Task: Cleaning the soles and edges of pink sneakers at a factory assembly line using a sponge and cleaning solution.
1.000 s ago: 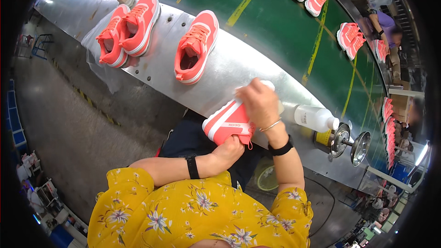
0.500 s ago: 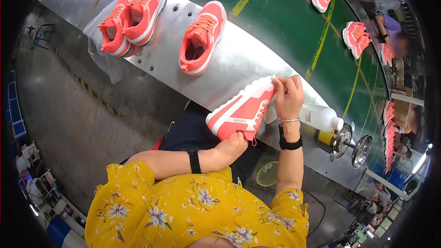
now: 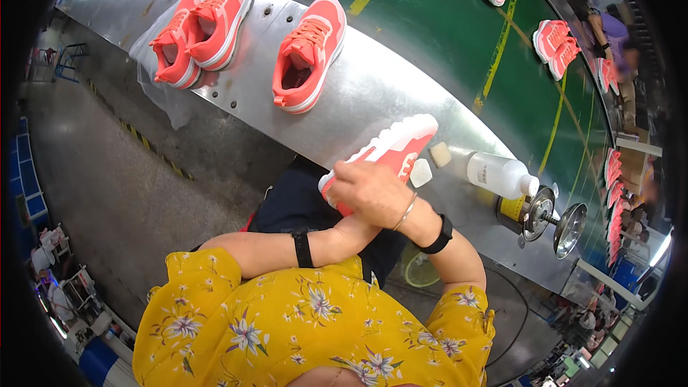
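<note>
At the steel bench (image 3: 358, 100), right hand (image 3: 369, 190) gripping coral sneaker (image 3: 398, 145)

The held shoe (image 3: 390, 149) is coral pink with a white sole, like the three shoes (image 3: 309, 54) on the dull silver tabletop (image 3: 373, 93). The belt (image 3: 459, 36) is green with yellow lines. The blouse (image 3: 287, 322) is yellow, flowered white and purple. The bottle (image 3: 498, 174) is white.

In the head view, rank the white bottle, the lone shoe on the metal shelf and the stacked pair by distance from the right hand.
1. White bottle, lying to the right of the right hand.
2. Lone shoe, up on the shelf.
3. Stacked pair, far upper left.
</note>
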Available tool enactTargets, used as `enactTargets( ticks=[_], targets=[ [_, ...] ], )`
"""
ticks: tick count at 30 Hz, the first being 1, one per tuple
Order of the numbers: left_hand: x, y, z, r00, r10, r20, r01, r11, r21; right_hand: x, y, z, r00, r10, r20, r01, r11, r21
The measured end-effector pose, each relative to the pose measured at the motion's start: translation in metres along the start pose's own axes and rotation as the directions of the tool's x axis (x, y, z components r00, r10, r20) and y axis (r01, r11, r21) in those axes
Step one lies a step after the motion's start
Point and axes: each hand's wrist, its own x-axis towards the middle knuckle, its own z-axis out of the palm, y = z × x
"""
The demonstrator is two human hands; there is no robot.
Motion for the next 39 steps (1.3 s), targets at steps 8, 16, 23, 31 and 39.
enactTargets(
  ticks=[8,16,23,31,39],
  targets=[
    [0.014,-0.024,-0.04,0.896,0.04,0.441,0.161,0.899,-0.408,-0.019,0.031,-0.04,0.955,0.157,-0.25,-0.19,0.975,-0.115],
    [0.001,-0.025,-0.021,0.984,0.128,0.126,-0.152,0.968,0.201,-0.019,0.015,-0.018,0.989,0.065,-0.13,-0.075,0.994,-0.074],
    [0.004,-0.03,-0.027,0.989,-0.129,0.072,0.145,0.941,-0.305,-0.032,0.041,-0.028,0.784,0.217,-0.582,-0.406,0.888,-0.216],
    [0.003,-0.033,-0.027,0.992,-0.08,0.093,0.108,0.933,-0.344,-0.042,0.06,-0.03,0.763,0.179,-0.622,-0.402,0.884,-0.238],
    [0.001,-0.031,-0.025,0.994,-0.052,0.092,0.081,0.928,-0.362,-0.034,0.041,-0.018,0.777,0.136,-0.615,-0.338,0.914,-0.224]
  ],
)
